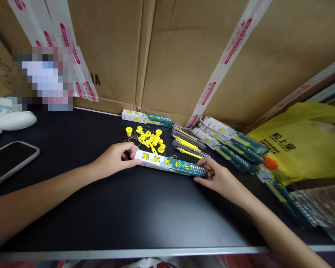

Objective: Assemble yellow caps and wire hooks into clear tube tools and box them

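Between my two hands lies a long, narrow cardboard box, white at the left end and dark green at the right, with yellow printed characters. My left hand pinches its white end between thumb and fingers. Around the green end, my right hand has its fingers and thumb closed. Just behind the box is a loose pile of small yellow plastic parts with thin metal hooks and springs. Right of that pile lie several clear tubes with yellow rods. Another such box rests at the back.
Several more boxes are stacked at the right, beside a yellow plastic bag. One box lies near the right edge. A phone and a white rounded device sit at the left. Large taped cardboard stands behind the black table.
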Action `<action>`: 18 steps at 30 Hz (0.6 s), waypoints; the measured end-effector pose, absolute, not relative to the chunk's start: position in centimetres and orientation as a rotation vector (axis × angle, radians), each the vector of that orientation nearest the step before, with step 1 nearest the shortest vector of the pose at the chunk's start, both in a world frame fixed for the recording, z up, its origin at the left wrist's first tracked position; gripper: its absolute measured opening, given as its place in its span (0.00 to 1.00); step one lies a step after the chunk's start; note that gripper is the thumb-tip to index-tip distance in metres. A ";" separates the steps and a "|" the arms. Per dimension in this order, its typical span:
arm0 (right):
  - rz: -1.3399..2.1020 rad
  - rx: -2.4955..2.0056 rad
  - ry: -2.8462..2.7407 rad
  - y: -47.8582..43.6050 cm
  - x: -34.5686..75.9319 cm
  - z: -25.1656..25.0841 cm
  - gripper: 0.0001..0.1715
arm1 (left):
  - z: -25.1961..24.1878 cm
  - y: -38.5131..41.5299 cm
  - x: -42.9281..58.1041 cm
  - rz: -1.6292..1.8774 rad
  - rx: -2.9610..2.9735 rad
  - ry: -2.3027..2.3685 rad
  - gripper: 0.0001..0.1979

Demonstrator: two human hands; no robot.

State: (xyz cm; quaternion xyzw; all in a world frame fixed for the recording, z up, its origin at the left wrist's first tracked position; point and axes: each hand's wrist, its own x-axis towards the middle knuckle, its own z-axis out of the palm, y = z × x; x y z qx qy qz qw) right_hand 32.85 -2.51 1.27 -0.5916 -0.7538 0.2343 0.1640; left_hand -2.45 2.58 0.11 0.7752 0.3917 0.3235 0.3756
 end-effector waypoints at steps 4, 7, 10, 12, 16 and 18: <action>0.721 -1.574 -2.013 -2.0 32.5 0.3 0.19 | 0.4 2.5 -2.5 0.885 2.060 1.017 0.13; 0.779 -1.447 -1.883 -1.8 31.9 0.2 0.20 | 0.5 2.7 -2.7 1.001 2.024 1.056 0.14; 0.721 -1.333 -1.808 -1.6 31.1 0.5 0.20 | 0.5 3.0 -3.0 1.123 1.989 1.110 0.15; 0.605 -1.299 -1.800 -1.3 30.5 1.1 0.20 | 0.6 3.1 -3.1 1.193 1.984 1.161 0.15; 0.403 -1.277 -1.839 0.4 29.5 2.6 0.20 | 1.0 3.6 -3.4 1.369 1.836 1.221 0.16; 0.328 -1.263 -1.885 1.6 28.9 3.3 0.21 | 1.2 4.1 -3.6 1.439 1.716 1.229 0.18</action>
